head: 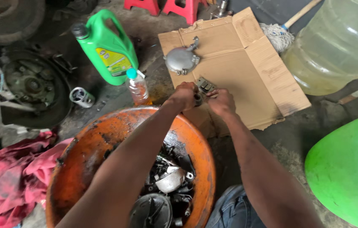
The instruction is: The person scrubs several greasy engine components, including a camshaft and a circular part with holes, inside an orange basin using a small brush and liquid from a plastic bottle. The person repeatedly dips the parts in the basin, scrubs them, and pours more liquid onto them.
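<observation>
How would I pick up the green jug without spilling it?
Grab the green jug by its loop handle, coming from above. The jug stands tilted on the floor, and the handle arches over its top with an open gap for fingers. Its dark cap looks on, so lifting by the handle should keep it steady.

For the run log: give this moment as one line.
left hand: on small dark part | right hand: same | under: cardboard | near: orange basin

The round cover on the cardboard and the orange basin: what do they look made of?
Round cover: probably cast metal, dull grey with a soft sheen. Orange basin: cannot tell plastic from painted metal; orange is worn, black-stained. Cardboard: plain brown, creased.
</observation>
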